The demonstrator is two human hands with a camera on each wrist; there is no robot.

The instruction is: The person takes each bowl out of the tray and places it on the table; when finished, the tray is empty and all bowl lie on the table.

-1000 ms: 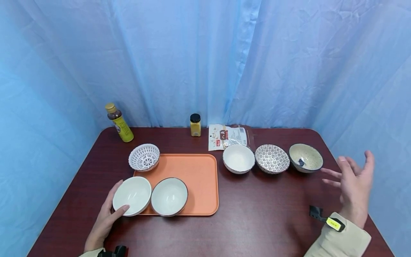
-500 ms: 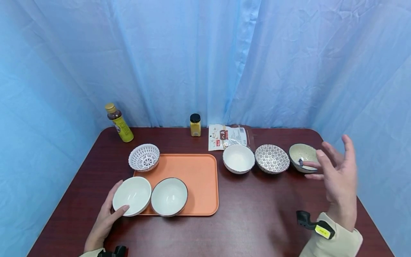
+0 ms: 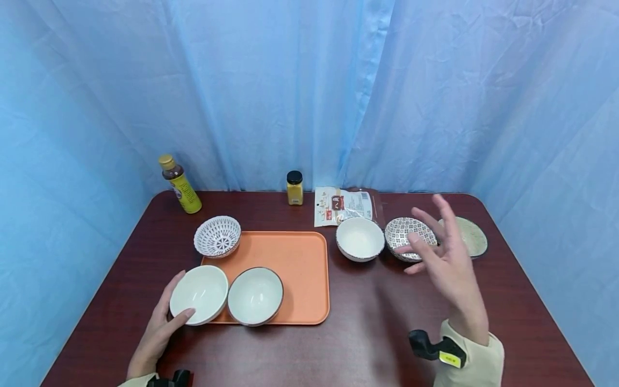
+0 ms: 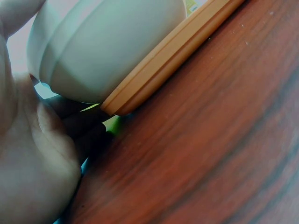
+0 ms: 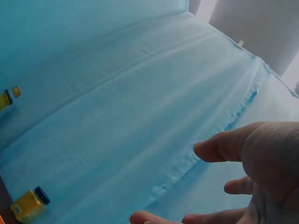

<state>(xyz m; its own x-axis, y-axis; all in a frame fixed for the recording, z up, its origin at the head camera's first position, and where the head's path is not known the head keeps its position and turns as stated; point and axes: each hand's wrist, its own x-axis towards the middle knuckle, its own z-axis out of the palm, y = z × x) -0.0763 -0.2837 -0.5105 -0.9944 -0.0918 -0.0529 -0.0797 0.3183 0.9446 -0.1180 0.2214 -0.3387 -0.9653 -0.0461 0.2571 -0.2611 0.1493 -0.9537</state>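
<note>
With the thumb over the rim and fingers along the outer side, my left hand (image 3: 157, 325) holds a plain white bowl (image 3: 195, 295) at the near left corner of an orange tray (image 3: 304, 277). In the left wrist view the bowl's wall (image 4: 117, 51) rises beside the tray edge (image 4: 154, 70). Touching that bowl on the right is a dark-rimmed white bowl (image 3: 255, 295). My right hand (image 3: 450, 263), fingers spread and holding nothing, is raised in front of a brown-patterned bowl (image 3: 403, 231) and a speckled bowl (image 3: 471, 236), partly hiding both.
A black-and-white patterned bowl (image 3: 217, 236) overlaps the tray's far left corner. Another white bowl (image 3: 359, 239) stands right of the tray, before a spice packet (image 3: 343, 206). A yellow jar (image 3: 294, 188) and a yellow-labelled bottle (image 3: 181, 185) stand at the back, near the blue curtain (image 3: 271, 97).
My right hand has moved left, from beside the speckled bowl to in front of the brown-patterned one. The left hand and its bowl have stayed in place.
</note>
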